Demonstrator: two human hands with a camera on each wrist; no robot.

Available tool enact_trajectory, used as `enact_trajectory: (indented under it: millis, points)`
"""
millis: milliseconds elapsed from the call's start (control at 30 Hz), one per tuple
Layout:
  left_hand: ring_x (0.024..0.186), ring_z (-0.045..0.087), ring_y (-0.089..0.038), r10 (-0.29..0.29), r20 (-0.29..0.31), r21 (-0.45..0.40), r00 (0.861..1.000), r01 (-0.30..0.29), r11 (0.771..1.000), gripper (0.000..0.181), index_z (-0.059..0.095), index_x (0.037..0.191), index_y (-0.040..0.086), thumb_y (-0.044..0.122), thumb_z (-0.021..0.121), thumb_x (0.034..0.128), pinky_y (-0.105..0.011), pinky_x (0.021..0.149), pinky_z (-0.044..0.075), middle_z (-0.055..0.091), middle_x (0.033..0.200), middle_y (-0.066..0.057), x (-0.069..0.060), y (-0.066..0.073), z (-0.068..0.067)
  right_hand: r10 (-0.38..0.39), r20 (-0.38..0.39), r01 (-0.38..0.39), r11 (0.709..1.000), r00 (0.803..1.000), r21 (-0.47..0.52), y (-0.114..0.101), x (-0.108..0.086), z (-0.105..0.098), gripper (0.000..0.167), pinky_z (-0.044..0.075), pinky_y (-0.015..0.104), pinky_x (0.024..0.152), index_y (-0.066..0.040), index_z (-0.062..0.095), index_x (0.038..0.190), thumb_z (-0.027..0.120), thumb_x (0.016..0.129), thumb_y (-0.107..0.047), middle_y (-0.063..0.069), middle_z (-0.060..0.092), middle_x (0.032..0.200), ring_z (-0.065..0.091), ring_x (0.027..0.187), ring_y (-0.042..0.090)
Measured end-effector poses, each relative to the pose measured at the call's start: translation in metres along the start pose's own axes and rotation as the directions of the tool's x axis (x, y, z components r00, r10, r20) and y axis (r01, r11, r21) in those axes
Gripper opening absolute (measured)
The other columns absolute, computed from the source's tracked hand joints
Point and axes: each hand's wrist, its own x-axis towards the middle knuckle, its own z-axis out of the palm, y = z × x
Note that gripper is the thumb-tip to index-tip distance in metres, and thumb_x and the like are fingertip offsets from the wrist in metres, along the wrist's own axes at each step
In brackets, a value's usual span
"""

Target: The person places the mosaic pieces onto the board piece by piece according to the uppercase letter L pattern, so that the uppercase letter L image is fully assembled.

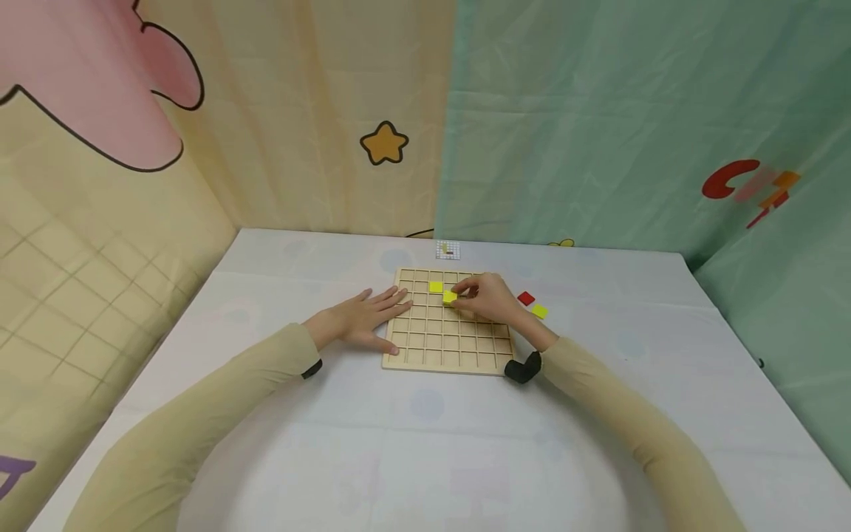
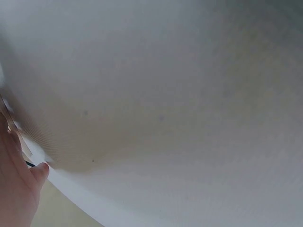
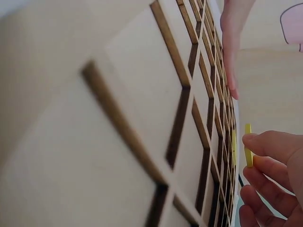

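A wooden grid board (image 1: 432, 360) lies on the table. One yellow tile (image 1: 435, 287) sits in a cell near its far edge. My right hand (image 1: 492, 297) pinches another yellow tile (image 1: 450, 298) between thumb and fingers, just nearer and to the right of the first. In the right wrist view, the pinched tile (image 3: 248, 145) is held on edge by the right hand (image 3: 274, 175), above the board (image 3: 142, 56). My left hand (image 1: 362, 319) rests with spread fingers on the board's left edge; the left wrist view shows part of that hand (image 2: 19, 184).
To the right of the board lie a red tile (image 1: 527, 298) and a yellow tile (image 1: 540, 312). A small card with a printed grid (image 1: 448, 250) is beyond the board's far edge. Patterned curtains hang behind the white-covered table (image 1: 425, 451).
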Motion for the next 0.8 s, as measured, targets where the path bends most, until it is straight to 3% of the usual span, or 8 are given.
enact_trajectory:
  millis: [133,433,800]
  points:
    - [0.151,-0.009,-0.022,-0.001,0.01,-0.005,1.0,0.001,1.0,0.096,0.001,0.156,0.024,0.075,0.042,0.0853,-0.057,0.119,0.005,-0.009,0.163,-0.001,0.001,0.0,-0.001,0.019,0.025,-0.019,1.0,0.999,-0.018,-0.007,0.008,0.002,0.029,0.042,0.022,0.058,-0.008,0.075,0.104,0.077,0.081,-0.024,0.007,0.074,0.093,0.057,0.068,0.013]
    - [0.151,-0.008,-0.023,0.005,0.0,0.0,1.0,-0.005,1.0,0.096,0.002,0.156,0.024,0.075,0.042,0.0852,-0.057,0.119,0.005,-0.008,0.163,-0.001,0.002,0.0,0.001,0.013,0.087,-0.008,0.998,0.996,-0.064,-0.015,0.023,0.008,0.031,0.047,0.021,0.062,-0.006,0.075,0.104,0.077,0.081,-0.026,0.008,0.075,0.098,0.063,0.075,0.015]
    - [0.151,-0.007,-0.022,0.003,0.005,0.0,1.0,-0.003,1.0,0.096,0.002,0.156,0.023,0.074,0.043,0.0855,-0.056,0.119,0.005,-0.008,0.163,-0.001,0.0,0.0,0.0,0.03,0.113,-0.021,0.997,0.993,-0.081,-0.016,0.026,0.014,0.03,0.051,0.025,0.069,-0.005,0.075,0.104,0.077,0.081,-0.025,0.009,0.074,0.103,0.066,0.083,0.017]
